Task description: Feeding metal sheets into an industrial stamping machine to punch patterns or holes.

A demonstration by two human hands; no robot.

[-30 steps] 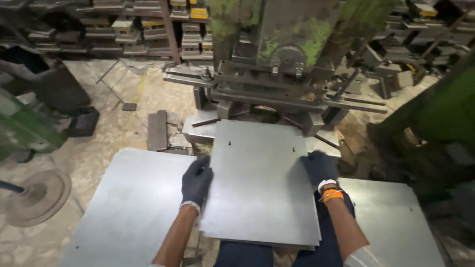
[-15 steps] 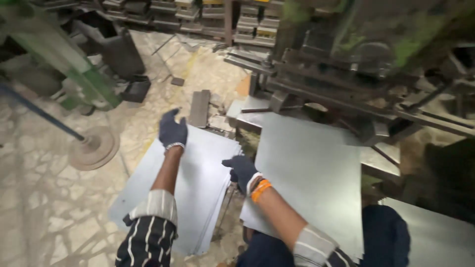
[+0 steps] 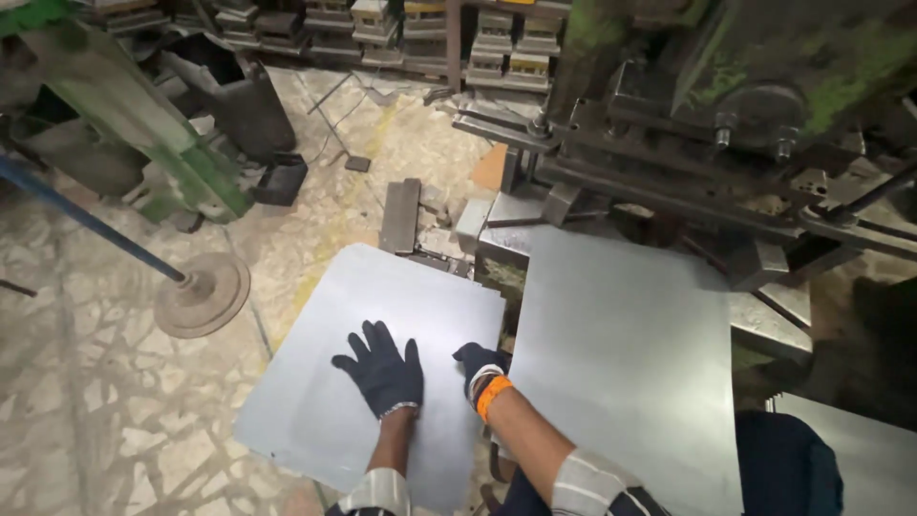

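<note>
A: Status on the hands?

B: Left hand (image 3: 382,371) lies flat on the left sheet (image 3: 382,325), fingers (image 3: 368,339) spread wide, palm down, gripping nothing. A second ago it was on the sheet at the press; half a second ago it was reaching out to the far left.

A: Right hand?

B: Right hand (image 3: 478,365) is at the right edge of that same left sheet, just beside the gap. Fingers curled, but I can't tell whether they've actually pinched the edge. Orange wristband (image 3: 493,396) showing.

A: And the first sheet?

B: Right sheet (image 3: 621,354) rests with its far edge at the press (image 3: 707,124), near edge over the person's lap. Neither hand touches it now; a second ago both held it.

A: So the view swung left?

B: Yes. Both hands have left the press sheet and gone to the stack on the floor (image 3: 115,382). My read: the press sheet is placed, and the left sheet is now being handled.

A: Anything else close?

B: Round base (image 3: 201,294) with a blue bar, well left of the sheet.
</note>
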